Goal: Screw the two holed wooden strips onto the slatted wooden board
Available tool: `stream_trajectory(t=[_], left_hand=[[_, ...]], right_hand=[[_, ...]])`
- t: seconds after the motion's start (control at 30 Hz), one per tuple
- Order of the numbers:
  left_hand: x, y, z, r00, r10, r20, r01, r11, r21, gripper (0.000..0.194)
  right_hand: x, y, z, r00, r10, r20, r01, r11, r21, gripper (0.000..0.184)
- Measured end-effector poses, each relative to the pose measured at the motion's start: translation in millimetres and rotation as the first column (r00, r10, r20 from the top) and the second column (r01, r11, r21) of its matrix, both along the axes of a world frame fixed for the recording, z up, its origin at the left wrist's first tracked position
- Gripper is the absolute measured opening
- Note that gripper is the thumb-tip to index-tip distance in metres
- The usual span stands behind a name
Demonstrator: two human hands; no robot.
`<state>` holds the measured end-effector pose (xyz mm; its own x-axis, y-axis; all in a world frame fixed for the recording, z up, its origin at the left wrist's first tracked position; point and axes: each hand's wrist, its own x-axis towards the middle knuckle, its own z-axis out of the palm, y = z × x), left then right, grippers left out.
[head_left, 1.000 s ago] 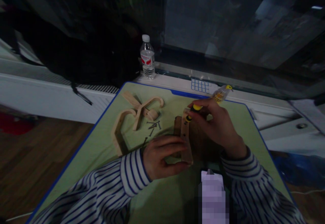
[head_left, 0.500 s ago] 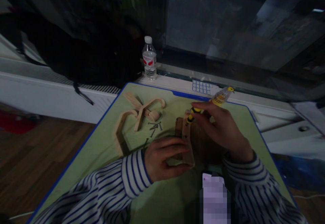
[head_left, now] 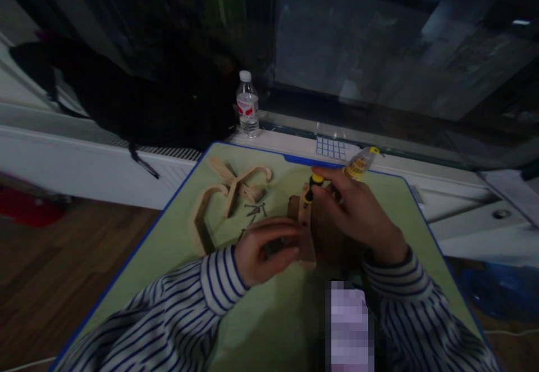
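My right hand (head_left: 357, 209) grips a black and yellow screwdriver (head_left: 312, 187) between thumb and fingers. The tool stands tilted over the upper part of a pale wooden piece (head_left: 308, 245) with dark holes. Beneath that piece is a dark brown wooden block (head_left: 330, 237), partly hidden by my right hand. My left hand (head_left: 265, 251) is at the wooden piece's left side, thumb and fingers apart; whether the fingertips touch it I cannot tell. Left of it lie several screws (head_left: 255, 210) and curved wooden hooks (head_left: 201, 220).
The table (head_left: 252, 327) has a blue edge. A phone (head_left: 351, 327) lies near the front. Beyond the table stand a water bottle (head_left: 247, 105) and a black bag (head_left: 168, 108) on the sill. A clear object with yellow markings (head_left: 360, 164) shows behind my right hand.
My left hand has drawn back leftward and loosened from the wooden piece. My right hand's screwdriver has become more upright over the wood. The view has shifted slightly.
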<state>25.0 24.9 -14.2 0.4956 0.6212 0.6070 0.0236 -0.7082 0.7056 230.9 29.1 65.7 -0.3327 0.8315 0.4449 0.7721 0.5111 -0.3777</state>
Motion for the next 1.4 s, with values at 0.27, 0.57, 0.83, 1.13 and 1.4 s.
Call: stream_trajectory(t=[0.27, 0.57, 0.83, 1.13, 1.4], left_hand=[[25.6, 32.8, 46.4, 0.92, 0.28, -0.276, -0.316, 0.944, -0.097, 0.032], [32.4, 45.7, 42.9, 0.897, 0.296, -0.328, -0.333, 0.941, -0.061, 0.02], [27.9, 51.9, 42.8, 0.946, 0.133, -0.295, -0.178, 0.975, -0.13, 0.016], [27.1, 51.5, 42.7, 0.915, 0.203, -0.348, -0.222, 0.975, -0.017, 0.022], [25.3, 54.3, 38.5, 0.901, 0.226, -0.37, -0.242, 0.97, 0.005, 0.023]], right_hand=[[0.6, -0.2, 2.0, 0.998, 0.058, -0.014, -0.058, 0.998, 0.038, 0.029], [1.9, -0.4, 2.3, 0.996, 0.077, -0.035, -0.076, 0.996, 0.044, 0.033], [3.8, 3.8, 1.5, 0.996, 0.056, -0.063, -0.048, 0.992, 0.119, 0.023], [1.2, 2.8, 1.6, 0.998, 0.03, -0.054, -0.023, 0.991, 0.13, 0.021], [3.0, 0.6, 5.0, 0.993, 0.116, 0.007, -0.116, 0.986, 0.119, 0.031]])
